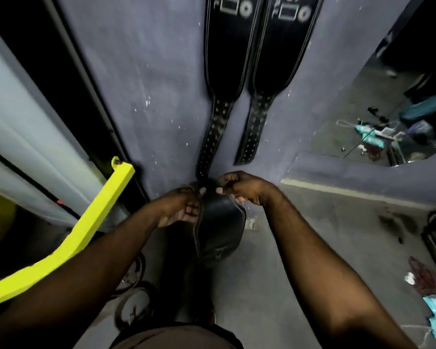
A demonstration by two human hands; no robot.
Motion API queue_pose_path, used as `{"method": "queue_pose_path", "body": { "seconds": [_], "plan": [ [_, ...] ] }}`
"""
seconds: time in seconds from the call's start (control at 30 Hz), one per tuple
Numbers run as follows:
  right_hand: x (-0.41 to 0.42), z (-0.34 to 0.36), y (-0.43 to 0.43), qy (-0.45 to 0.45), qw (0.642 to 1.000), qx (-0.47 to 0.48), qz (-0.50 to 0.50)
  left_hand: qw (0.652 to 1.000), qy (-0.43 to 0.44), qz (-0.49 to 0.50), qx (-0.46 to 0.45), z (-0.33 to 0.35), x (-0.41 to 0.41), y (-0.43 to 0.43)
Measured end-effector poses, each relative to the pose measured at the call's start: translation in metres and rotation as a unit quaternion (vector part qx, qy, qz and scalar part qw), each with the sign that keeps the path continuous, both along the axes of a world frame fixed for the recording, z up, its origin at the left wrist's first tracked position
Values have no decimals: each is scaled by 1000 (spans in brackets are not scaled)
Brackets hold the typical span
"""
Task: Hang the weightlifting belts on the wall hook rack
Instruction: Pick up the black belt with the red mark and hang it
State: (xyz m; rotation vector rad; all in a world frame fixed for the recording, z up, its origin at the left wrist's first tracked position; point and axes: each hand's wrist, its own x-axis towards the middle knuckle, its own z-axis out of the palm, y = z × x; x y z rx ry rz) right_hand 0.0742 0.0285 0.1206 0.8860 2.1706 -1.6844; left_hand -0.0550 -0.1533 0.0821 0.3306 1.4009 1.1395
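Head view: two black belts are already hanging flat against the grey wall (141, 71), the left hanging belt (224, 59) and the right hanging belt (277, 59) side by side, their perforated tails pointing down the wall toward the floor. The hook rack itself is lying above the top of the picture, so how they are sitting on it cannot be told. By my judgement the task is running well along, with a third belt (219, 230) in hand and not yet hung.

That third belt is curling in a loop low in front of the wall, just under the tail of the left hanging belt. The left hand (184, 210) is wrapping its fingers round the loop's near-left edge, while the right hand (244, 188) is pinching the loop's upper end between thumb and curled fingers. So the belt is sitting between the two hands, its wide body drooping below them. Raising it up the wall to the rack is what seems to be remaining.
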Motion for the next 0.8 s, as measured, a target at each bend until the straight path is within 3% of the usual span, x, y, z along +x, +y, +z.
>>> {"method": "queue_pose_path", "body": {
  "seconds": [0.07, 0.17, 0.23, 0.33, 0.47, 0.57, 0.67, 0.8],
  "plan": [
    [-2, 20, -4, 4, 999, -5, 33, 997, -27, 78, -10, 21, -6, 3],
    [-8, 51, -8, 11, 997, 19, 80, 961, -100, 257, 33, 43, -17, 6],
    [-13, 69, -7, 15, 995, 41, 90, 949, -92, 296, 61, 57, -23, 10],
    [-24, 98, -4, 27, 994, 47, 96, 958, -30, 266, 106, 92, -24, 17],
    [-40, 142, 1, 98, 988, 94, 74, 959, 145, 173, 173, 144, -22, 29],
    [-46, 183, 2, 213, 969, 127, 7, 931, 259, 118, 228, 180, -21, 37],
    [-45, 228, -4, 345, 920, 184, -13, 892, 343, 104, 276, 223, -26, 45],
    [-44, 284, -9, 432, 873, 220, -40, 839, 408, 90, 348, 272, -38, 46]
  ]
}}
